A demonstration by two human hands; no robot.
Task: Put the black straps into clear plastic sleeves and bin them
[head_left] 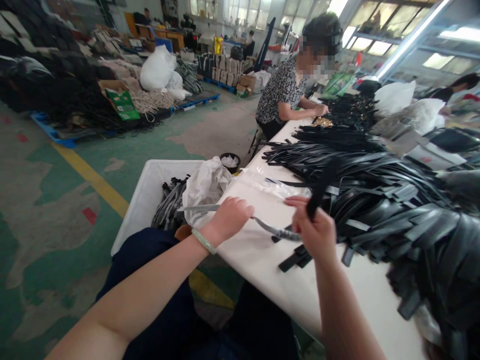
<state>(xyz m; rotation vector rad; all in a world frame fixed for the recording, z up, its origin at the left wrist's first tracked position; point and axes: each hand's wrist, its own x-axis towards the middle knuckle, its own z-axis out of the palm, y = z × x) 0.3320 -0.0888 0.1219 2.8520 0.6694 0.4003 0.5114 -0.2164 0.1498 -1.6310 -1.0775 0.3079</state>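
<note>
My left hand (229, 218), with a pale green bangle on the wrist, is closed around a long grey strap (198, 208) that stretches left toward the bin and right toward my other hand. My right hand (314, 231) grips a black strap (319, 192) that stands up blurred from the fingers; the grey strap's end also meets this hand. Both hands hover over the near edge of the white table (258, 255). A few short black strap pieces (296, 258) lie just below my right hand.
A large heap of black straps (390, 200) covers the table's right side. A white bin (148, 192) with dark straps and a white plastic bag (206, 187) stands on my left. A co-worker (285, 90) sits at the far end. Pallets and sacks fill the green floor behind.
</note>
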